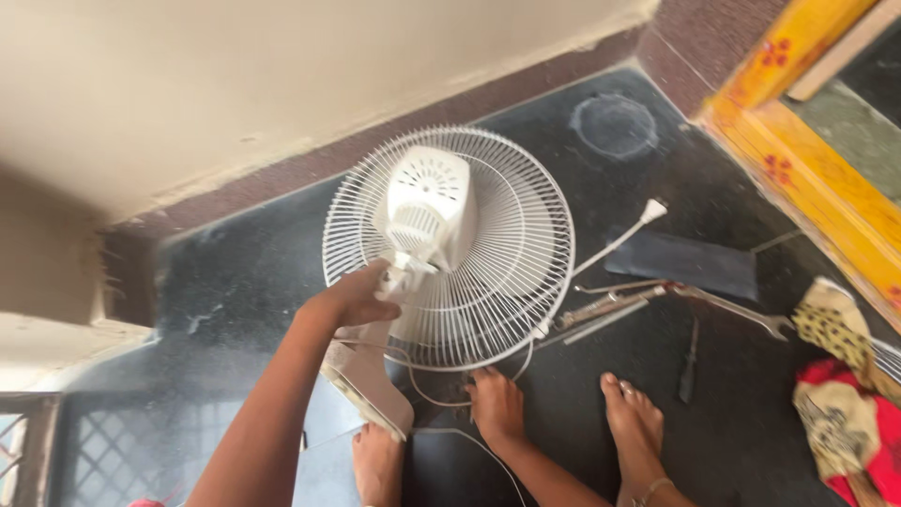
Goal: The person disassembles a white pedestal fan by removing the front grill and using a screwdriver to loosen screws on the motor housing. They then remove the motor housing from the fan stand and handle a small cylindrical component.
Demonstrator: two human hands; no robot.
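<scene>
Gripping white fan (450, 249) neck, left hand (355, 299) (right hand (496, 406) on floor)

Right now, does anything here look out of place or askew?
Yes. The white fan lies tipped over on the dark floor, grille down, gripped at the neck by the left hand. Its cord trails loose among scattered tools.

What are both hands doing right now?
Left hand: closed around the neck of the white fan.
Right hand: open, fingers resting on the dark floor, holding nothing.
</scene>
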